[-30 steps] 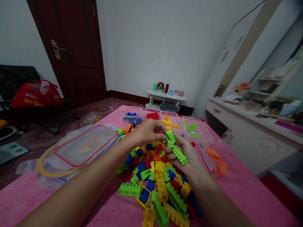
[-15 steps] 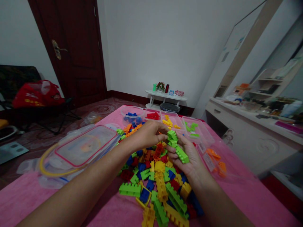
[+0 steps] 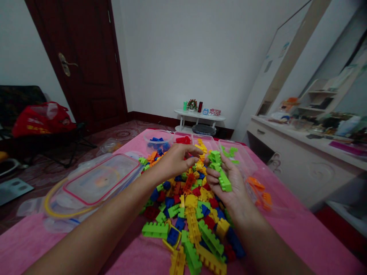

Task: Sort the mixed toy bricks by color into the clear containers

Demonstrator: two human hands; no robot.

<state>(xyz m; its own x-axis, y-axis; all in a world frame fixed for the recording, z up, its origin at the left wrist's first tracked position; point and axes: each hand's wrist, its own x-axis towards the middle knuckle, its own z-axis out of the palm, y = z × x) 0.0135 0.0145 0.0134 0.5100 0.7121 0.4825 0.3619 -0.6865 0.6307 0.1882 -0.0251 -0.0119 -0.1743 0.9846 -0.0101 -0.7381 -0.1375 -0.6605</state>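
Note:
Several green building blocks (image 3: 220, 170) lie in my right hand (image 3: 233, 178), its fingers curled around them above the pile. To their left hovers my left hand (image 3: 180, 160), thumb and fingers apart with nothing between them. Beneath both hands spreads a heap of mixed building blocks (image 3: 191, 200) in green, yellow, blue, red and orange. Beyond the heap stand a round tub of blue blocks (image 3: 159, 144), a container of red blocks (image 3: 183, 140), one of yellow blocks (image 3: 202, 146) and one of green blocks (image 3: 229, 151). Part of the heap is hidden by my hands and forearms.
Stacked clear lids (image 3: 101, 179) with red and yellow rims lie on the pink tablecloth (image 3: 126, 250) at left. A clear container with orange pieces (image 3: 259, 191) sits at right. Farther off are a small white table (image 3: 200, 114) and a dresser (image 3: 304, 152).
My left hand has let go of the green blocks and drawn slightly left, its fingers parting. The green blocks stay in my right hand. The view has shifted slightly.

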